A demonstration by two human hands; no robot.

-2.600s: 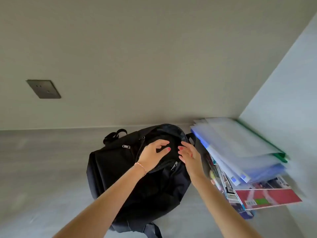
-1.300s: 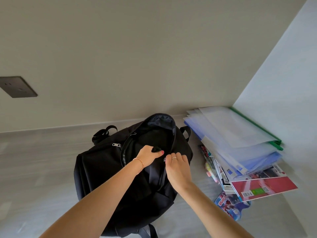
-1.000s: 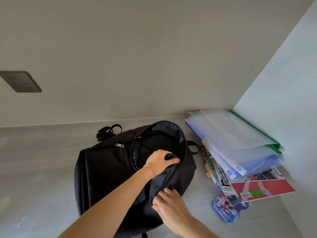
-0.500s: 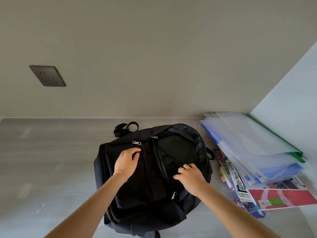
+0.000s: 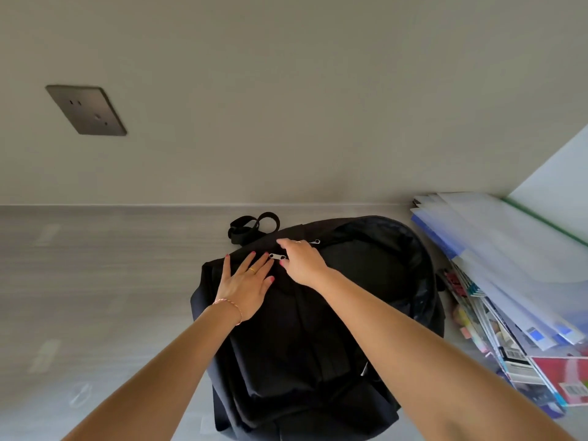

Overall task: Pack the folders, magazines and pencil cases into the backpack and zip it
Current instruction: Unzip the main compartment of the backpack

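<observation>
On the pale grey floor (image 5: 95,281), close to a beige wall (image 5: 286,106), a black backpack (image 5: 302,345) is laid flat, its main compartment gaping open toward the right. A black carry loop (image 5: 251,226) is seen at its top edge, nearest the wall.

Left hand (image 5: 246,284): laid flat on the upper left of the backpack, fingers spread and pressed against the fabric, nothing gripped. A ring is worn on one finger and a thin bracelet (image 5: 230,305) at the wrist.

Right hand (image 5: 302,262): placed just right of the left hand, fingers curled; a silver zipper pull (image 5: 277,256) is pinched at its fingertips. A second silver pull (image 5: 315,241) is visible just beyond the knuckles, untouched.

Folders (image 5: 509,265): a stack of translucent blue and clear ones, with a green edge at the far side, is kept on the floor just right of the backpack, against a white panel (image 5: 556,179).

Magazines (image 5: 521,354): fanned out under the folders, a red cover (image 5: 563,375) nearest the camera. All are outside the backpack.

A dark socket plate (image 5: 86,110) is fixed on the wall, upper left. Pencil cases cannot be picked out.
</observation>
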